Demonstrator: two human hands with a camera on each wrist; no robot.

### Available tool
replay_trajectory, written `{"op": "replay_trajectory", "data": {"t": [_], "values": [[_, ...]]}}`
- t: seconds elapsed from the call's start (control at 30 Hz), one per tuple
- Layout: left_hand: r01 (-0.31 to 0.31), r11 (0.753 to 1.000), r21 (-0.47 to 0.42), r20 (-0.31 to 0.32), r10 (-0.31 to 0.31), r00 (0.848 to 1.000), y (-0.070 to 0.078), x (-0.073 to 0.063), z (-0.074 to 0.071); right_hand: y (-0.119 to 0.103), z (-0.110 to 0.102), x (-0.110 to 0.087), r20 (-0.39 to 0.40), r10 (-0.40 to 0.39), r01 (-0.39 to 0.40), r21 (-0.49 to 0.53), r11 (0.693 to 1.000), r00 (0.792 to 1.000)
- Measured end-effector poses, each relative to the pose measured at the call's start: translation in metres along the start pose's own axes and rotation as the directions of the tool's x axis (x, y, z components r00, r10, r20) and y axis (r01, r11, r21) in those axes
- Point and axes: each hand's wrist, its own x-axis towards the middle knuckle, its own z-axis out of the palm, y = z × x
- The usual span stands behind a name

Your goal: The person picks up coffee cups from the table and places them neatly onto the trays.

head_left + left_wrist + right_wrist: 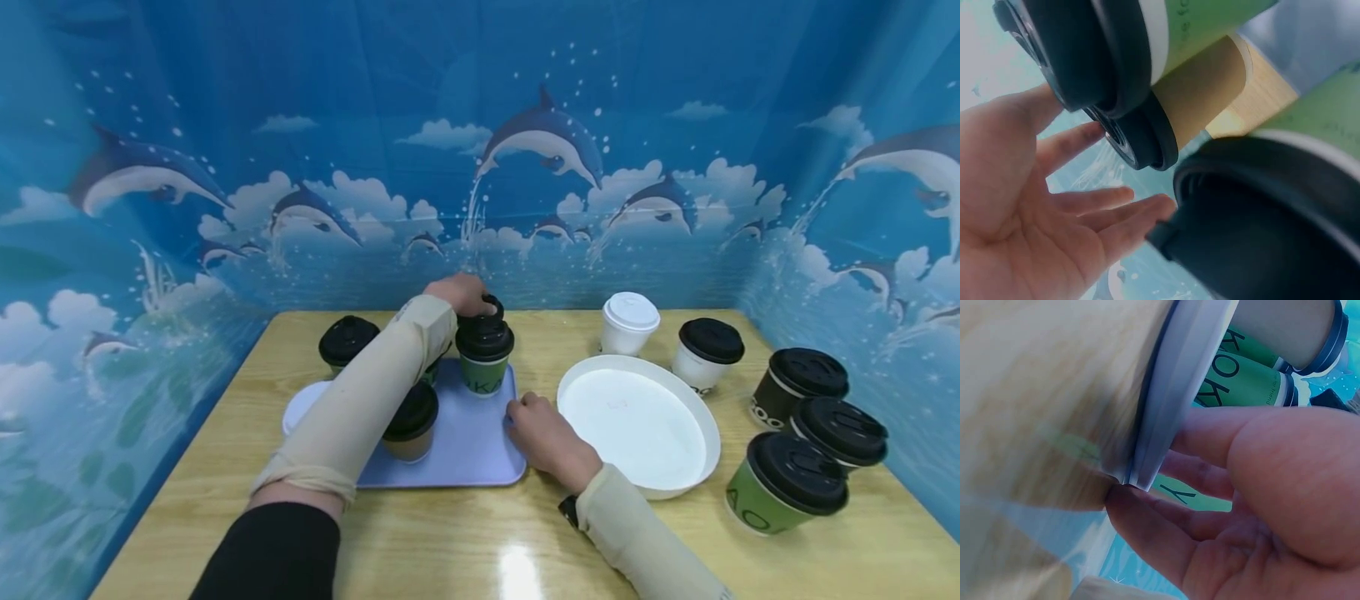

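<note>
My left hand (pixel 461 293) reaches over the back of a lilac tray (pixel 472 458), to a black-lidded cup (pixel 492 307) behind a green cup (pixel 483 358). In the left wrist view, its fingers (pixel 1107 197) are spread and fairly straight. The index fingertip lies at the black lid of a brown cup (pixel 1204 90); a nearer green cup's lid hides the thumb's end. My right hand (pixel 551 437) pinches the tray's right rim, its fingers curled at the edge in the right wrist view. A brown cup (pixel 410 423) stands on the tray, and my left forearm partly hides another green cup.
A round white tray (pixel 637 425) lies right of my right hand. Beyond it stand a white-lidded cup (pixel 628 323), a white cup with black lid (pixel 705 354), a dark cup (pixel 798 385) and a green cup (pixel 783 483). Another black-lidded cup (pixel 348 340) stands at back left.
</note>
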Motion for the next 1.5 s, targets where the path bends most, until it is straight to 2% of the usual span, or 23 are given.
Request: {"op": "replay_trajectory", "data": {"t": [0.23,0.47,0.57,0.83,0.93,1.0,1.07,1.17,1.27,1.3,1.4,1.5], "values": [[0.007,1.000,0.012,-0.039,-0.007,0.999,-0.002,0.000,-0.001,0.000,0.000,-0.002,-0.024,-0.018,0.018,-0.002,1.000,1.000],[0.059,0.998,0.011,-0.086,-0.058,0.995,-0.003,0.012,0.004,0.000,-0.001,-0.002,-0.008,-0.008,0.008,0.010,1.000,1.000],[0.056,0.998,-0.005,-0.095,-0.056,0.994,-0.004,0.014,0.006,-0.001,-0.002,-0.001,0.004,-0.004,0.004,0.017,1.000,1.000],[0.031,0.993,-0.112,-0.131,-0.046,0.990,-0.004,0.014,0.006,-0.002,-0.003,-0.002,0.022,0.014,-0.014,0.014,1.000,1.000],[0.010,0.992,-0.125,-0.174,-0.032,0.984,-0.004,0.013,0.007,-0.002,-0.003,-0.003,0.019,0.012,-0.013,0.014,1.000,1.000],[-0.013,0.992,-0.128,-0.228,-0.017,0.973,-0.005,0.012,0.005,-0.002,-0.003,-0.002,0.014,0.008,-0.008,0.012,1.000,1.000],[-0.040,0.989,-0.141,-0.297,-0.004,0.955,-0.004,0.010,0.004,-0.002,-0.002,-0.003,0.007,0.004,-0.005,0.011,1.000,1.000],[-0.085,0.981,-0.177,-0.422,0.003,0.907,-0.002,0.003,-0.001,-0.002,-0.001,-0.003,0.002,0.006,-0.006,0.008,1.000,1.000],[-0.134,0.956,-0.261,-0.506,-0.018,0.862,0.003,-0.011,-0.009,-0.003,-0.001,-0.003,0.006,0.014,-0.014,0.013,1.000,1.000],[-0.153,0.945,-0.289,-0.527,-0.024,0.849,0.006,-0.017,-0.012,-0.003,-0.001,-0.003,0.009,0.016,-0.017,0.014,1.000,1.000],[-0.199,0.911,-0.362,-0.556,-0.040,0.830,0.012,-0.035,-0.022,-0.002,-0.002,-0.002,0.009,0.016,-0.016,0.015,1.000,1.000],[-0.229,0.902,-0.366,-0.589,-0.034,0.807,0.020,-0.053,-0.028,-0.002,-0.002,-0.002,-0.006,0.005,-0.005,-0.001,1.000,1.000]]}}
